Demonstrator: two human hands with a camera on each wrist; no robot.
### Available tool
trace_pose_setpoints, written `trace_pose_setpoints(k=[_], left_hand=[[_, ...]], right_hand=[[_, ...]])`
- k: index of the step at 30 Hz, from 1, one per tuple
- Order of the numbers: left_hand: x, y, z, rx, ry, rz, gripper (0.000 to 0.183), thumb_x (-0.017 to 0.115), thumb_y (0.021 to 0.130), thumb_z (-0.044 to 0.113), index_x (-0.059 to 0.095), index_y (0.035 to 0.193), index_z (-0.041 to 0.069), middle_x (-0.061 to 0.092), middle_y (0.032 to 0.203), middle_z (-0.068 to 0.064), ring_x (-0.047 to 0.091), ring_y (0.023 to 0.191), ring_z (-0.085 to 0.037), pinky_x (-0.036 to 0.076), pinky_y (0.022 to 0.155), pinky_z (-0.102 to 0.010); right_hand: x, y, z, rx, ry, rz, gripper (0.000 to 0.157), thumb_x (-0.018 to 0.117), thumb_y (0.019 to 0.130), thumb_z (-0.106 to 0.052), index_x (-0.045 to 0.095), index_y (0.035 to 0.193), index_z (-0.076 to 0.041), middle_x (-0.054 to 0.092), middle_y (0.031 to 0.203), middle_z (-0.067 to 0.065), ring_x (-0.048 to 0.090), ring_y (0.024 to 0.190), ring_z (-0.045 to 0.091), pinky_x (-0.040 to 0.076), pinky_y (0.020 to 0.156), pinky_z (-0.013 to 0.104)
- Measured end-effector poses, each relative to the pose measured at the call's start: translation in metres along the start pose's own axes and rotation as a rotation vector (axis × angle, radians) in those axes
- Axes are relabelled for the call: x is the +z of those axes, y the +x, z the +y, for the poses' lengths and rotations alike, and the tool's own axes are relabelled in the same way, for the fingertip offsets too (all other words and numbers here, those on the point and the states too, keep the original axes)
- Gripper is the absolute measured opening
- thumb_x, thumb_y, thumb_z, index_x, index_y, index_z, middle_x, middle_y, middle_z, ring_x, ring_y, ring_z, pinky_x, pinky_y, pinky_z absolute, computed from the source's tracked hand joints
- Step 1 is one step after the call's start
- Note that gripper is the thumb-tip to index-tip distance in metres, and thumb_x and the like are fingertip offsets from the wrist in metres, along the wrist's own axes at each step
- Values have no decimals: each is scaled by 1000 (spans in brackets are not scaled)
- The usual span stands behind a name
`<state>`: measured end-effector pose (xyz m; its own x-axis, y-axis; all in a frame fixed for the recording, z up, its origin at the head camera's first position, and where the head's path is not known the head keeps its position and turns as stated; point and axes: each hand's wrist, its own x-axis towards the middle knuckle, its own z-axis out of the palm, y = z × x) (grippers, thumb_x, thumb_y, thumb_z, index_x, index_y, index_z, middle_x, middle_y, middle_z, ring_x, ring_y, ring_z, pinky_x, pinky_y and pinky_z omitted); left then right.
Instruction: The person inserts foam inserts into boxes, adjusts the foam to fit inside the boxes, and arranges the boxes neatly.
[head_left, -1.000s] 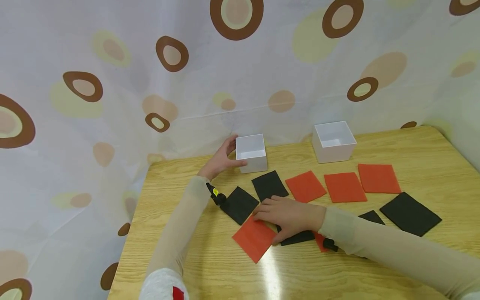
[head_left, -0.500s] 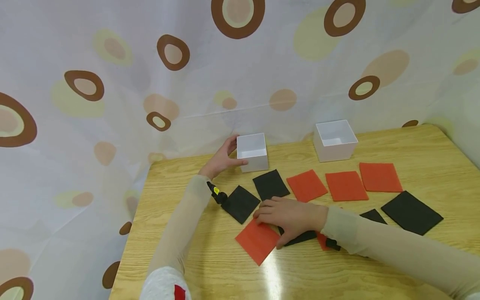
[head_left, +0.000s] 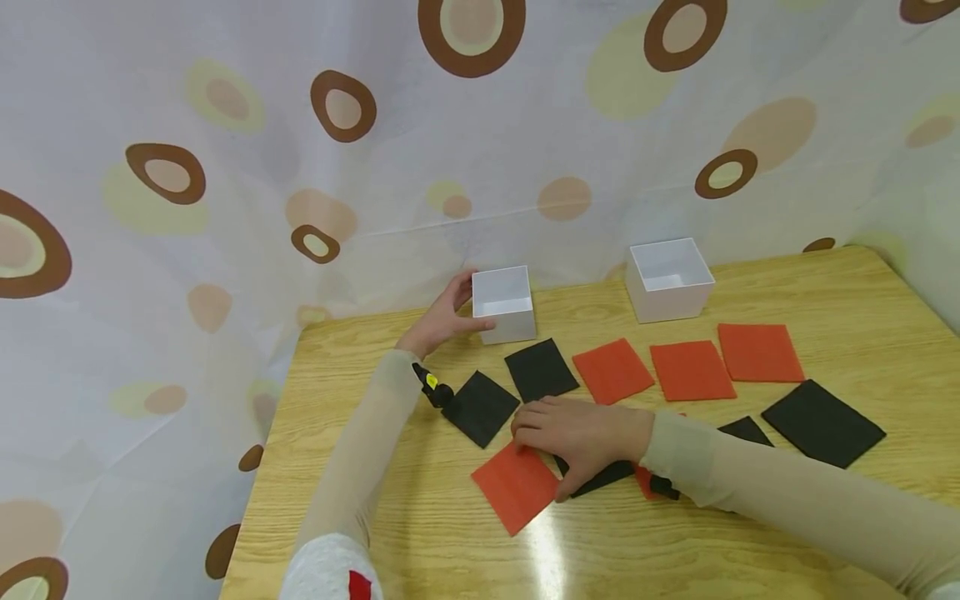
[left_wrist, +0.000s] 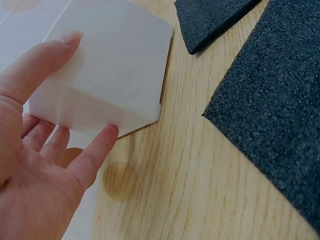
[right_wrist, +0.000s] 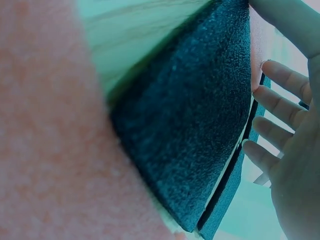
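My left hand (head_left: pixel 445 318) grips a small white box (head_left: pixel 510 325) at the back of the table. Thumb and fingers lie along different sides of this box, and its base is close to the wood in the left wrist view. My right hand (head_left: pixel 577 433) is palm down with its fingers loosely spread. Its fingertips meet the upper edge of a red square pad (head_left: pixel 513 492), and its thumb is at that pad's right corner. Under the right palm is a black square pad (head_left: pixel 603 479), partly hidden. In the right wrist view, a black pad (right_wrist: pixel 185 110) fills the middle.
A second white box (head_left: pixel 670 304) stands at the back right, against a patterned curtain (head_left: pixel 412 150). Between the arms and boxes lie more black pads (head_left: pixel 542 371) and red pads (head_left: pixel 692 371). The right forearm covers parts of several pads on the wooden table (head_left: pixel 420 533).
The red pad under the right fingertips has shifted slightly right and toward me, and the right hand has moved a little the same way. The left hand and its box stay put.
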<state>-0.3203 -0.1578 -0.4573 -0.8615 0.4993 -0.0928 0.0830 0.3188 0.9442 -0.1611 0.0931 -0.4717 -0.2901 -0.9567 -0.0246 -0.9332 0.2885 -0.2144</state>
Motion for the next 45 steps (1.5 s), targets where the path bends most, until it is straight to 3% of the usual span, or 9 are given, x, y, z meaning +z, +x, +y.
trace_pose_setpoints(k=[8, 16, 21, 27, 34, 40, 45], left_hand=[[-1, 0, 0, -8, 8, 5, 99, 83, 90, 10, 19, 165, 17, 26, 171, -4, 24, 158, -21, 26, 126, -43], [-2, 0, -1, -20, -2, -4, 101, 85, 89, 11, 20, 166, 18, 26, 171, -3, 23, 158, -21, 24, 126, -46], [-2, 0, -3, -27, 9, -7, 102, 85, 89, 14, 18, 166, 19, 24, 171, -4, 23, 158, -22, 23, 127, -47], [-3, 1, -4, -22, -11, -2, 101, 85, 89, 11, 19, 166, 17, 26, 171, -4, 23, 158, -22, 23, 127, -45], [-3, 1, -1, -13, -16, -10, 101, 84, 89, 11, 19, 166, 19, 25, 171, -3, 23, 158, -22, 23, 127, -46], [-3, 0, 0, -13, -17, -12, 101, 83, 90, 9, 17, 166, 19, 23, 172, -4, 21, 159, -23, 21, 127, -46], [-2, -2, 3, -25, -22, -19, 101, 81, 91, 6, 14, 167, 14, 21, 172, -9, 19, 159, -26, 19, 128, -47]], right_hand=[[0, 0, -4, 40, 48, -13, 76, 80, 82, -58, 54, 139, -13, 53, 130, 0, 49, 122, 17, 44, 109, 36], [5, -3, -7, 12, -18, 32, 59, 76, 83, -57, 58, 128, -22, 51, 119, 0, 49, 110, 16, 45, 102, 37], [3, -4, -10, 20, -31, 0, 67, 77, 82, -65, 57, 131, -24, 52, 127, 2, 50, 123, 21, 39, 115, 45], [1, -2, -15, 10, -67, -9, 67, 76, 84, -61, 57, 134, -21, 53, 124, 1, 51, 119, 18, 35, 120, 49], [-1, -2, -19, 14, -170, -9, 88, 71, 85, -63, 52, 149, -6, 55, 131, 5, 52, 123, 21, 35, 120, 51], [-1, -3, -18, -15, -192, 38, 77, 72, 84, -61, 60, 137, -6, 56, 127, 5, 52, 119, 21, 38, 117, 53], [-1, -4, -19, -17, -206, 29, 79, 70, 86, -58, 57, 143, -6, 59, 131, 5, 54, 124, 22, 39, 117, 52]])
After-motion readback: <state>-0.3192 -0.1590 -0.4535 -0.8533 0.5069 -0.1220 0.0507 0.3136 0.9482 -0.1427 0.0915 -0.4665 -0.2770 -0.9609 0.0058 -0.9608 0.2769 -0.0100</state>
